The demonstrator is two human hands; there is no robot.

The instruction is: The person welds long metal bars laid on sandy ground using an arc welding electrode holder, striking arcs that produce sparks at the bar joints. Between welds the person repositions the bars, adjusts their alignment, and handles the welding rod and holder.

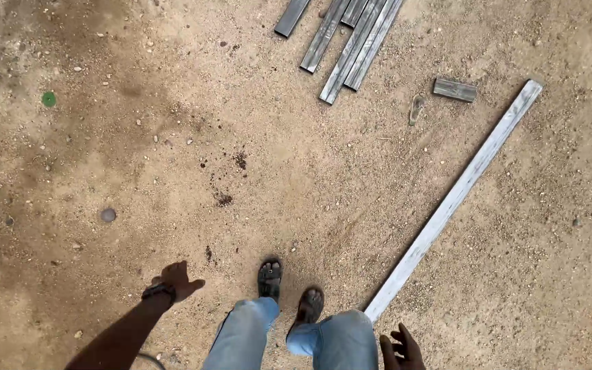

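Left hand (176,279) empty, fingers loosely curled, over sandy ground (138,171); right hand (400,348) empty, fingers spread, just beside near end of long grey metal bar (455,199); more bars (351,41) stacked well apart, top

Your clothing, seen from above

You wear faded blue jeans (340,340), dark open sandals (269,275), and a black wristband (158,291) on your bare left arm.

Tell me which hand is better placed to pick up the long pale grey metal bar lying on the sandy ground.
Probably the right hand: it hangs empty, close beside the near end of the long pale grey metal bar. The left hand, also empty, is out past both sandalled feet, farther from the bar.
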